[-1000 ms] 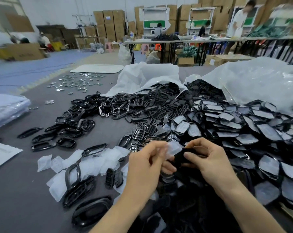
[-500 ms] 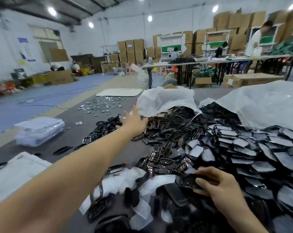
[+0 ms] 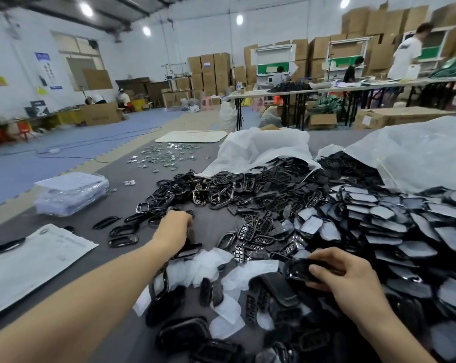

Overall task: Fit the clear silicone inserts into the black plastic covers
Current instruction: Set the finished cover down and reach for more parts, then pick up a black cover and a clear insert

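Observation:
My right hand (image 3: 348, 280) grips a glossy black plastic cover (image 3: 298, 269) low over the near part of the heap. Clear silicone inserts (image 3: 206, 265) lie loose on the grey table (image 3: 213, 226) between my two arms, mixed with black parts. My left hand (image 3: 173, 226) is stretched out to the left-hand pile of black frames (image 3: 153, 213), its fingers bent down onto them. Whether it holds one is hidden behind the hand. A big heap of black covers (image 3: 378, 221) with filmed faces fills the right side.
Two white plastic bags (image 3: 263, 145) spill black parts at the back. A wrapped stack of sheets (image 3: 72, 192) and a printed paper (image 3: 33, 260) lie at the left. Small metal emblems (image 3: 166, 153) are scattered further off. People work at long tables behind.
My left hand let go of the clear insert, reached far out, and has come down onto the nearer black frames. My right hand keeps hold of the black cover.

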